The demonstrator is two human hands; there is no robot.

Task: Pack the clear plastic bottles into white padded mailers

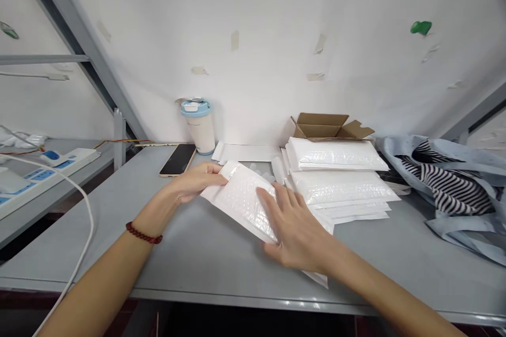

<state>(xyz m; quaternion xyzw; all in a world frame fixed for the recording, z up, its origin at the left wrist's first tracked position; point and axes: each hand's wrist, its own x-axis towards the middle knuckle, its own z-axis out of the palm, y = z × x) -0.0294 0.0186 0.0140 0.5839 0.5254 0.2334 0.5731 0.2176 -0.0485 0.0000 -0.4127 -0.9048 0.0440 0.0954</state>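
Note:
A white bubble mailer (247, 197) lies at a slant over the grey table, its far-left end raised in my left hand (200, 180). The left fingers and thumb pinch that end. Across the mailer's middle rests my right hand (294, 226), fingers spread over its surface and thumb near its lower edge. Another white sheet or mailer edge shows under the right hand. Just to the right is a stack of white bubble mailers (343, 184), with an open cardboard box (322, 129) behind it.
On the grey table (190, 274) stand a cup with a blue lid (201, 129) and a black-screened phone (178, 160). A fabric bag (454, 184) lies at the right. At the left are a power strip (47, 176) and a white cable (90, 216).

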